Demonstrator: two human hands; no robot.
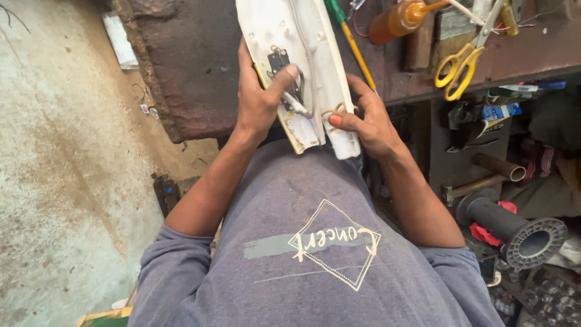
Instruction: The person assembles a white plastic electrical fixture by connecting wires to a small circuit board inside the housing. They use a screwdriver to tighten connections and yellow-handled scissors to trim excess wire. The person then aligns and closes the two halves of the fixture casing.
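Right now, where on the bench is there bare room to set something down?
Free: the dark brown bench top left of the long white plastic casing. Crowded: right of it, with the yellow-handled scissors, orange bottle and green-handled screwdriver.

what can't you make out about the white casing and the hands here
Head view only:
- White casing: far end cut off by the top edge.
- Black part inside: left hand thumb covers it.
- Right hand: fingers hidden behind the casing.
- Yellow scissors: tips lost in clutter.
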